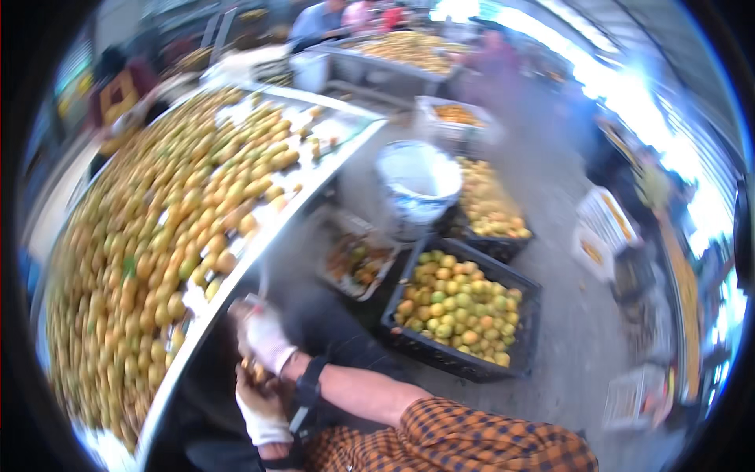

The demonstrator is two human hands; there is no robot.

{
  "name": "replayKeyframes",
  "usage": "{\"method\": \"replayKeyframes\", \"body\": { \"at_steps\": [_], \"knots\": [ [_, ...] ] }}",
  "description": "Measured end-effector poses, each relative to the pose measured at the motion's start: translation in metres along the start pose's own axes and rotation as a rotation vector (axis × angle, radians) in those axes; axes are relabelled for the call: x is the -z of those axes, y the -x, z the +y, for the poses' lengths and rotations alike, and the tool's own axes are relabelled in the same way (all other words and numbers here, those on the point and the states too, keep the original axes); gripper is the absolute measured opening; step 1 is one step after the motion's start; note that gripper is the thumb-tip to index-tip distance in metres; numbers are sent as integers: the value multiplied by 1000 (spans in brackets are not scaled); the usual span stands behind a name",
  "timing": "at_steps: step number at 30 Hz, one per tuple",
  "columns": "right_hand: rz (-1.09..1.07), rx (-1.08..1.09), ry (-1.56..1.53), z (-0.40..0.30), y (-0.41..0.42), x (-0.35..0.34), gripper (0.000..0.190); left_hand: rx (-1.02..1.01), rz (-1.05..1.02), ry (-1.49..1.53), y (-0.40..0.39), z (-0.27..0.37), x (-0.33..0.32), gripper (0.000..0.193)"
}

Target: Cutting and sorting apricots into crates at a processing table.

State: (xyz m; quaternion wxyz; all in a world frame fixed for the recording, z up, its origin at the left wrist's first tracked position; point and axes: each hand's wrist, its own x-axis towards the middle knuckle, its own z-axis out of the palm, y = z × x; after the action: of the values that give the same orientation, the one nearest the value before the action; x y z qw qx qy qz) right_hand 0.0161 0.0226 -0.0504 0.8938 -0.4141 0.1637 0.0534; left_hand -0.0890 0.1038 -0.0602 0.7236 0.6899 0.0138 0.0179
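Below the near edge of a table, both my hands are close together over my lap in white gloves with darkened fingers. My left hand (262, 407) is curled around some small yellowish fruit (255, 371). Just above it is my right hand (265, 333), its fingers bent and blurred. A small red spot shows by those fingers, but what they hold is unclear. Beside my hands, the white-rimmed sorting table (245, 268) carries a broad spread of small round yellow-green and orange fruit (177, 236).
Right of my knees stands a black plastic crate (534, 321) of fruit, with another fruit-filled crate (492, 200) behind. A white bucket (419, 177) and a tray of scraps (357, 259) are nearby. People (321, 23) sit around further tables; white crates (604, 227) line the right.
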Motion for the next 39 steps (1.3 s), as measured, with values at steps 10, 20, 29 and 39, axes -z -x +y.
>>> {"method": "replayKeyframes", "body": {
  "at_steps": [10, 20, 29, 39],
  "knots": [
    [-35, -169, -518, -36, 21, -16, 20, 277, -142, 641, -8, 16, 17, 37],
    [-677, 306, 934, -57, 53, -1, 22, 69, -150, 245, -8, 95, 23, 49],
    [-548, 79, 783, -22, 39, 16, 28, 17, 349, -85, -10, 111, 121, 57],
    [-307, -206, 654, -1, 32, 27, 25, -66, 628, -999, -121, 106, 172, 28]
  ]
}}
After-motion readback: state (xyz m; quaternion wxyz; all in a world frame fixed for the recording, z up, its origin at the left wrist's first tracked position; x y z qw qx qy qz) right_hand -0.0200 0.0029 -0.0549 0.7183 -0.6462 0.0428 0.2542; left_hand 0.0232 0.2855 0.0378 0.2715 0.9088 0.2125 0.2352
